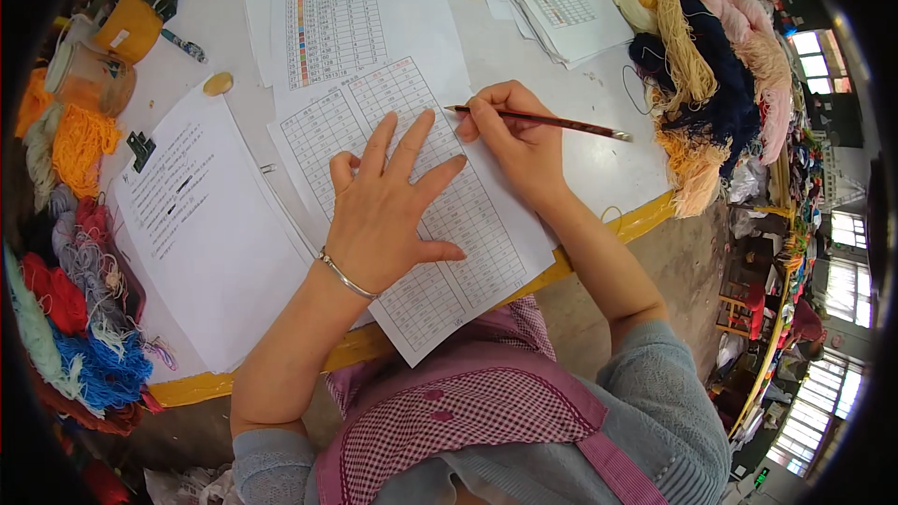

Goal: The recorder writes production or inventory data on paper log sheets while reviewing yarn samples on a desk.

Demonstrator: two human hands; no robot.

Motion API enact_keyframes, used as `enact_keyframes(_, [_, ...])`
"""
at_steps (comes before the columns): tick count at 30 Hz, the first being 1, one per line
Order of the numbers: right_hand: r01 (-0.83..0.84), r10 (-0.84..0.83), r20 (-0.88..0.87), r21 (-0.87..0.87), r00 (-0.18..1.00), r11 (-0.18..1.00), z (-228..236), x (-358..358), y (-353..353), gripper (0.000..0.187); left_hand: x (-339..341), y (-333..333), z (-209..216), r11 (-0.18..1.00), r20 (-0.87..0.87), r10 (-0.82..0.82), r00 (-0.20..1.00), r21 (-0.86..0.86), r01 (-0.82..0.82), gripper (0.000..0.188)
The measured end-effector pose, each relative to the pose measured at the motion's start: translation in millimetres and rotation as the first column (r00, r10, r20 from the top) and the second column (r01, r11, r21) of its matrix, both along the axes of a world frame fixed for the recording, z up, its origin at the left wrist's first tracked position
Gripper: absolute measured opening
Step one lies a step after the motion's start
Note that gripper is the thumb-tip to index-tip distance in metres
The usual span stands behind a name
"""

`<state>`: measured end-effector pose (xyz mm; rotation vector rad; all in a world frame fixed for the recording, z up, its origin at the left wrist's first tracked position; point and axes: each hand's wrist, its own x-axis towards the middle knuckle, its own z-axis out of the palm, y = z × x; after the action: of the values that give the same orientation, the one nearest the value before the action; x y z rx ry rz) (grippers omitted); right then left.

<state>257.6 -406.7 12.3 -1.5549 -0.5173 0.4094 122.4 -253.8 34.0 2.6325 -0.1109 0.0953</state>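
My left hand lies flat with fingers spread on a sheet printed with a table of rows and columns. The sheet's near corner hangs over the yellow table edge. In my right hand is a dark pencil, pinched near its sharpened end. Its tip points left, close to the sheet's right border; whether it touches the paper I cannot tell. Beyond this sheet, and partly beneath it, lies another chart with a column of colour swatches.
At left is a clipped paper stack with a black binder clip. Yarn bundles crowd the left edge, near a glass jar. More yarn skeins hang over the right edge, beside a pile of charts.
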Motion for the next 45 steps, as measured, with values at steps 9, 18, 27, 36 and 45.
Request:
enact_keyframes(9, [0.067, -0.042, 0.278, -0.081, 0.96, 0.995, -3.8, -0.2, 6.8, 0.004, -0.3, -0.5, -0.5, 1.0, 0.007, 0.011, 1.0, 0.027, -0.011, 0.092])
enact_keyframes(18, [0.035, 0.026, 0.28, -0.21, 0.96, 0.977, 1.0, -1.8, 6.0, 0.004, -0.6, 0.6, -0.8, 1.0, -0.011, 0.009, 1.0, 0.014, -0.009, 0.093])
enact_keyframes(27, [0.023, 0.033, 0.263, -0.205, 0.964, 0.979, 0.0, -1.9, 3.6, 0.004, -0.8, 0.2, -0.2, 1.0, -0.018, 0.009, 1.0, 0.013, -0.009, 0.093])
enact_keyframes(36, [0.046, 0.011, 0.275, -0.201, 0.961, 0.978, 0.1, -0.6, 3.7, 0.004, 0.0, 0.8, -0.6, 1.0, -0.013, 0.008, 1.0, 0.023, -0.007, 0.093])
enact_keyframes(45, [0.103, -0.068, 0.393, -0.068, 0.917, 0.992, 4.2, 17.0, 18.5, 0.005, -2.6, 1.1, -2.3, 1.0, 0.038, 0.006, 0.999, 0.013, -0.007, 0.085])
